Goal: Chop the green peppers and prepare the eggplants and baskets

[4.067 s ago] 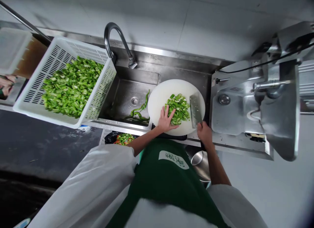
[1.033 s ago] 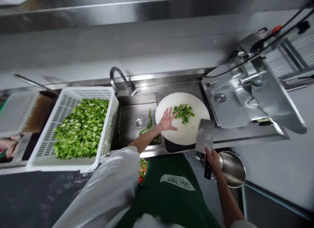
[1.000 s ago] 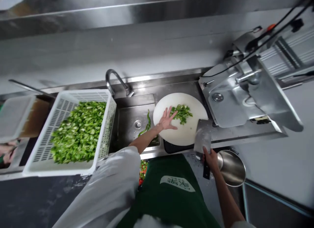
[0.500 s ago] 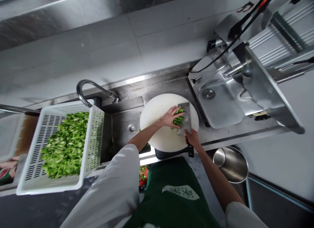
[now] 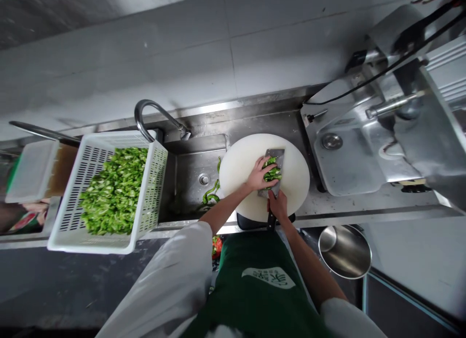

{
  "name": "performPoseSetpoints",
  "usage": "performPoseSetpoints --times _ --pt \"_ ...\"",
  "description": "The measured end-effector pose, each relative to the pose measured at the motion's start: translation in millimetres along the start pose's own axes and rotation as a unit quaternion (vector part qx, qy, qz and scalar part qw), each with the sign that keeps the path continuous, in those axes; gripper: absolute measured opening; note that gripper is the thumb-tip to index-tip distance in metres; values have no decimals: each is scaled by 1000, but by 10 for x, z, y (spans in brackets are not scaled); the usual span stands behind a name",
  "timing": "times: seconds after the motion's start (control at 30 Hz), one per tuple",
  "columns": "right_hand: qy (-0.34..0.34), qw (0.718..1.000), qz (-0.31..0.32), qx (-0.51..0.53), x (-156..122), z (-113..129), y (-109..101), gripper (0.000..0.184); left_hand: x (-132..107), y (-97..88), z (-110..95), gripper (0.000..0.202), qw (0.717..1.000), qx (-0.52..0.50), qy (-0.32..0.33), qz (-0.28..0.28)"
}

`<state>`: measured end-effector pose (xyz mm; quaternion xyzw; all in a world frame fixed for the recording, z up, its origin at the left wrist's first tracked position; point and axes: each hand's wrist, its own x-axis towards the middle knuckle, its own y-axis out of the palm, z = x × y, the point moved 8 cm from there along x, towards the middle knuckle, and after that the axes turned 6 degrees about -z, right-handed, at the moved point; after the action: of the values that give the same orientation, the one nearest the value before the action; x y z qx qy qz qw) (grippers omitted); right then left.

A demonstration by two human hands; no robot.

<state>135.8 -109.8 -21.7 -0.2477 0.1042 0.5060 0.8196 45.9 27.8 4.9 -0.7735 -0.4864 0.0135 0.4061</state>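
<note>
Chopped green peppers (image 5: pixel 271 172) lie in a small heap on the flat blade of a cleaver (image 5: pixel 279 156), low over the round white cutting board (image 5: pixel 236 158). My left hand (image 5: pixel 257 176) cups the heap from the left, its fingers curved over the pieces and holding them against the blade. My right hand (image 5: pixel 278 205) is closed round the black cleaver handle, near the board's front edge. The fingers hide part of the peppers and the blade.
A white perforated basket (image 5: pixel 163 170) of cut green peppers stands left, by a curved faucet (image 5: pixel 143 109). Whole green peppers (image 5: pixel 211 194) lie in the sink (image 5: pixel 189 170). A metal slicer (image 5: pixel 358 153) stands right; a steel pot (image 5: pixel 344 253) sits lower right.
The cleaver blade has slid left under the chopped peppers, and my right hand moved with it. My left hand stays on the heap. The view has shifted, showing more of the sink's whole peppers.
</note>
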Motion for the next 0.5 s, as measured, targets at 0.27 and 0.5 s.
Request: performPoseSetpoints --times 0.27,0.5 --pt "-20 997 34 71 -486 572 748 49 -255 -1059 101 64 999 42 -16 -15" --pt "-51 964 252 62 -1503 1488 2392 26 -1144 -3496 207 64 971 182 -78 -135"
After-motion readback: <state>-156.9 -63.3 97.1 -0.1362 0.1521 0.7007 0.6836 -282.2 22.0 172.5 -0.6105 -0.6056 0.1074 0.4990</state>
